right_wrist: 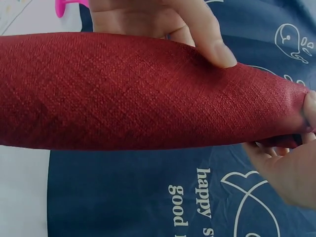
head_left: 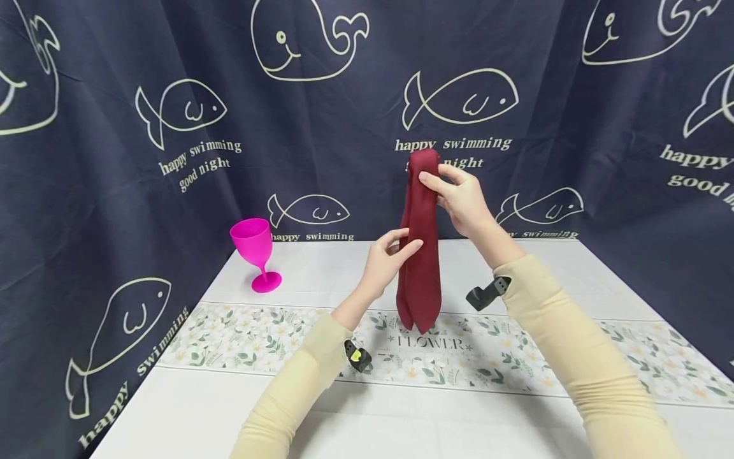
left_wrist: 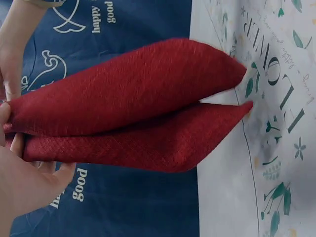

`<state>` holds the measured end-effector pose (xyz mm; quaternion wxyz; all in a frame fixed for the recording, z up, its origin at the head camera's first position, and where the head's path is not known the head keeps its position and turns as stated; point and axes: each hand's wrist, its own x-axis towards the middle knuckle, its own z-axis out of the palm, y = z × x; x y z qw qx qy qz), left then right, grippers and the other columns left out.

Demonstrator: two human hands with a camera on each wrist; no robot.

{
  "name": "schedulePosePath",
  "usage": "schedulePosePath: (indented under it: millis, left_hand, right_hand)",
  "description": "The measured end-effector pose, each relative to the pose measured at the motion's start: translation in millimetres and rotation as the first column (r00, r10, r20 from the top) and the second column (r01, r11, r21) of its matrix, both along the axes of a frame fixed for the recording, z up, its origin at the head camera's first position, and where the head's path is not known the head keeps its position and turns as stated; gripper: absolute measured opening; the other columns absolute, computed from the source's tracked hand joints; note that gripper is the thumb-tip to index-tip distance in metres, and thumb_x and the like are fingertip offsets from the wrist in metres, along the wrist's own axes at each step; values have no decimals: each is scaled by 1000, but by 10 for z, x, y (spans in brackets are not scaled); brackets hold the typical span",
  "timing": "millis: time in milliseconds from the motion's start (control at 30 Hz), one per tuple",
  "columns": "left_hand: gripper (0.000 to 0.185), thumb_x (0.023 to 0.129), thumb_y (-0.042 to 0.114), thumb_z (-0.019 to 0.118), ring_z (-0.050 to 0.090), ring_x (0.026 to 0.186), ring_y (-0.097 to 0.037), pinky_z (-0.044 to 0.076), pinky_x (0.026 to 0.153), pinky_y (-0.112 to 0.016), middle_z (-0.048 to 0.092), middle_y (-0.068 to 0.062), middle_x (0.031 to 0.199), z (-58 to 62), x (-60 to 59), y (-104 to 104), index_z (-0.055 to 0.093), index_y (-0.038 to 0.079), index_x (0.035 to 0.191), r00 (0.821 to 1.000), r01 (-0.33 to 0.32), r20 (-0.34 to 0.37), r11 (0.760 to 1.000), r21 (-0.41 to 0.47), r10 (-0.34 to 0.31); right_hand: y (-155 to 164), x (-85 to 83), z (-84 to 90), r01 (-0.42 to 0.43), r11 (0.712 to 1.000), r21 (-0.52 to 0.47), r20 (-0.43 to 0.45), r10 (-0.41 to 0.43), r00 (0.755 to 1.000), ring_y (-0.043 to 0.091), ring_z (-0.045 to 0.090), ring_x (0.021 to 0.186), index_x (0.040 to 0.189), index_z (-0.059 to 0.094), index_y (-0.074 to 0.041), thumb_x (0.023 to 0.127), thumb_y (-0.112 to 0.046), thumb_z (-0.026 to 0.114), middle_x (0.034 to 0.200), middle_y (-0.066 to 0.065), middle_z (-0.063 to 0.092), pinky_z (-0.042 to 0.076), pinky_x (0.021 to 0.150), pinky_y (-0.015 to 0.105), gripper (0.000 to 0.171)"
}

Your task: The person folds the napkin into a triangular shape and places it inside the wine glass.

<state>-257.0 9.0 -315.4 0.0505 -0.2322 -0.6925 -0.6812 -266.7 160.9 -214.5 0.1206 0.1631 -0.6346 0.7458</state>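
A dark red cloth napkin, folded into a long strip, hangs upright above the table with two pointed ends at the bottom. My right hand pinches it near its folded top, thumb in front and fingers behind. Lower down, my left hand grips the left edge, its thumb lying on the front layer. The left wrist view shows the two layers of the napkin parted toward their tips. In the right wrist view the left thumb presses on the woven face.
A bright pink plastic goblet stands upright at the back left of the white table. A floral runner strip with lettering crosses the table under the napkin. A dark blue curtain with fish drawings hangs behind and at both sides.
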Motion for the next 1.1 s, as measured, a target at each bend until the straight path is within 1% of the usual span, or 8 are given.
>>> schedulePosePath:
  millis: [100, 200, 367, 567, 767, 900, 1033, 1100]
  left_hand:
    - [36, 78, 25, 65, 61, 85, -12, 51, 71, -27, 60, -6, 107, -47, -87, 13, 59, 14, 112, 1000, -5, 9, 1000, 28, 4]
    - [35, 78, 27, 65, 62, 83, -11, 52, 69, -27, 61, -7, 106, -68, -119, 24, 61, 12, 109, 1000, -28, -3, 998, 63, 29]
    - [32, 77, 25, 66, 64, 82, -10, 52, 68, -26, 64, -9, 101, -84, -134, 34, 63, 7, 104, 997, -69, -25, 991, 115, 73]
    - [30, 77, 23, 66, 64, 81, -11, 52, 67, -27, 64, -9, 99, -102, -127, 17, 64, 7, 102, 997, -73, -28, 989, 129, 77]
    - [38, 75, 28, 68, 63, 83, -12, 52, 68, -28, 61, -6, 103, -134, -111, 27, 58, 12, 107, 999, -25, -46, 998, 60, 28]
    - [44, 73, 24, 71, 62, 85, -14, 52, 70, -28, 56, -5, 106, -116, -64, 42, 52, 13, 111, 998, 9, -69, 1000, 20, -7]
    - [48, 72, 22, 71, 60, 91, -17, 51, 71, -28, 50, -4, 113, -114, -48, 46, 48, 15, 114, 997, 46, -60, 998, -37, -48]
    - [47, 73, 19, 71, 58, 95, -19, 50, 73, -27, 49, -3, 116, -82, 6, 47, 49, 15, 114, 997, 46, -56, 997, -70, -50]
  right_hand:
    - [-9, 10, -3, -8, 999, -32, 11, 8, 1000, 12, 62, 77, 100, 62, -8, 74, -16, 69, 108, 3, 52, 50, 70, 20, 29]
    - [-28, 20, -7, -15, 999, -48, 18, 16, 1000, 13, 61, 79, 100, 62, -10, 74, -15, 69, 108, 3, 54, 50, 69, 22, 27]
    - [-46, 41, -9, -40, 999, -21, 32, 40, 999, 14, 58, 87, 104, 60, -11, 75, -19, 68, 102, 1, 58, 49, 70, 27, 31]
    - [-14, 46, -5, -78, 997, -5, 56, 79, 995, 15, 57, 88, 107, 57, -11, 77, -19, 67, 102, 1, 58, 50, 68, 28, 33]
    - [-30, 28, -26, 18, 999, 44, 67, -21, 998, 13, 59, 81, 101, 56, -12, 73, -19, 70, 108, 1, 49, 50, 68, 26, 32]
    - [-61, 29, -31, 91, 995, 48, 48, -94, 994, 12, 60, 78, 98, 57, -13, 72, -20, 71, 108, 1, 48, 50, 67, 24, 31]
    - [-66, 26, -27, 167, 985, 46, 20, -168, 986, 13, 60, 77, 100, 58, -13, 71, -22, 73, 109, 0, 48, 49, 68, 23, 34]
    - [-64, 23, -22, 195, 980, 30, 0, -195, 981, 13, 60, 76, 100, 59, -13, 70, -22, 73, 108, -1, 48, 49, 67, 22, 34]
